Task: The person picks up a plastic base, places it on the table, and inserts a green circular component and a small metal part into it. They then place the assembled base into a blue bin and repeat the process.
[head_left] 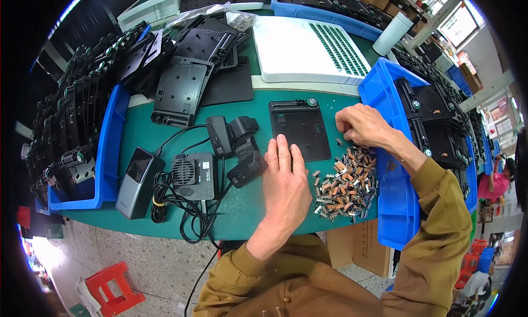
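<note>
My left hand [286, 182] lies flat with its fingers stretched out, the fingertips at the lower edge of a black plastic panel [300, 131]. The panel lies on the green mat, with a ribbed bar and a small round part along its far edge. To its right, my right hand [364, 124] is closed, thumb and fingers drawn together. Whatever it may hold is hidden by the fingers. A loose heap of small metal electrical parts [347, 184], with orange-brown pieces, lies just below that hand.
A blue bin [395, 207] on the right and another blue bin [110, 152] on the left hold black panels. More panels [184, 86] are stacked behind. A power bank [137, 179], cables and a black boxy device [195, 174] stand left; a white tray [291, 47] sits at the back.
</note>
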### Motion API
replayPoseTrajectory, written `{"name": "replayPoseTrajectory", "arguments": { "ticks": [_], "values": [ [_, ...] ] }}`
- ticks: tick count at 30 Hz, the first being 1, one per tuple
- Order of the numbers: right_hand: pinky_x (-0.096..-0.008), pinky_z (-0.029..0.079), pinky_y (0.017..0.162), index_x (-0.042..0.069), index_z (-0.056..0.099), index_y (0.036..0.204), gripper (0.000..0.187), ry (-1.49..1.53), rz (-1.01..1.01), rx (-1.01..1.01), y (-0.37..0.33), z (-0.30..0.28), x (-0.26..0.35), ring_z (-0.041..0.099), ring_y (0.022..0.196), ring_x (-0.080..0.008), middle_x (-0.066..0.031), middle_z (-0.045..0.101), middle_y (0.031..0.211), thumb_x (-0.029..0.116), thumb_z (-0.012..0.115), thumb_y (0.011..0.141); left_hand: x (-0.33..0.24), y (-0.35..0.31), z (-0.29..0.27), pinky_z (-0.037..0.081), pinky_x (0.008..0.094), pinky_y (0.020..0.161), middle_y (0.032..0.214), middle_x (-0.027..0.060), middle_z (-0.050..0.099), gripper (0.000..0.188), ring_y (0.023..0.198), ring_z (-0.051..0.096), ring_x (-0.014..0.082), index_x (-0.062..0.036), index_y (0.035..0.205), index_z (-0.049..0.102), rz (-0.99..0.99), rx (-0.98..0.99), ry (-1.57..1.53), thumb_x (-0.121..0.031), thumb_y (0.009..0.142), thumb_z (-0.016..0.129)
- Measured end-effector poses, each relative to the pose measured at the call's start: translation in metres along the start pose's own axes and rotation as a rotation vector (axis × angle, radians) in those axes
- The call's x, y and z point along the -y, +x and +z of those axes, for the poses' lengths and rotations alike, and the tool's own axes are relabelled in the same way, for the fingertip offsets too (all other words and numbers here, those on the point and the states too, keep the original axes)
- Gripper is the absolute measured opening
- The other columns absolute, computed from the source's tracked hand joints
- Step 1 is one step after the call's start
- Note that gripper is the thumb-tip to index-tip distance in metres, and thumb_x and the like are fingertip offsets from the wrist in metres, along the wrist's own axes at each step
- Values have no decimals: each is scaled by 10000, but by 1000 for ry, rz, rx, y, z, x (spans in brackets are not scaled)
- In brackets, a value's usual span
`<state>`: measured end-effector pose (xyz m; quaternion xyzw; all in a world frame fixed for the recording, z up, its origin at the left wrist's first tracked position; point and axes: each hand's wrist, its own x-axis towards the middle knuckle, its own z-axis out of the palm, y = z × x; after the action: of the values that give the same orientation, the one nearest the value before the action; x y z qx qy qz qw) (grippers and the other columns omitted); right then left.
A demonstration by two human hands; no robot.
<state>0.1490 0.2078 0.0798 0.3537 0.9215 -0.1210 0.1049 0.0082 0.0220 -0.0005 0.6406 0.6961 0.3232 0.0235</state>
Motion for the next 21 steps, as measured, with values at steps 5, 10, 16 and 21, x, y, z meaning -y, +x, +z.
{"name": "replayPoseTrajectory", "arguments": {
  "ticks": [5, 10, 16, 21],
  "values": [
    [-337, 515, 654, -17, 684, 918, 211, 463, 41, 18, 6, -6, 4, 650, 720, -196, -98, 673, 748, 39, 660, 717, 0, 0, 1, 378, 504, 1045, 1421, 328, 369, 560, 1312, 362, 455, 107, 1287, 468, -3, 5, 9, -64, 795, 673],
    [-273, 539, 682, -49, 691, 981, 226, 853, 90, 142, 8, -6, 6, 645, 747, -133, -72, 672, 787, 24, 638, 773, 0, 0, 1, 387, 503, 1037, 1427, 325, 361, 556, 1321, 354, 451, 106, 1288, 469, -12, 15, 13, -70, 801, 670],
    [-255, 550, 724, -94, 683, 1014, 281, 963, 56, 115, 5, -6, 10, 646, 735, -123, -96, 685, 849, 2, 641, 753, 0, -1, 1, 392, 502, 1034, 1432, 320, 356, 558, 1327, 350, 447, 105, 1290, 471, -11, 23, 19, -75, 801, 671],
    [-249, 541, 727, -96, 688, 1004, 303, 926, -15, 115, 6, -6, 10, 639, 730, -104, -96, 694, 836, -19, 646, 714, -1, -1, 0, 396, 503, 1030, 1434, 318, 355, 562, 1329, 349, 446, 103, 1294, 470, -18, 26, 21, -77, 801, 672]
  ]
}}
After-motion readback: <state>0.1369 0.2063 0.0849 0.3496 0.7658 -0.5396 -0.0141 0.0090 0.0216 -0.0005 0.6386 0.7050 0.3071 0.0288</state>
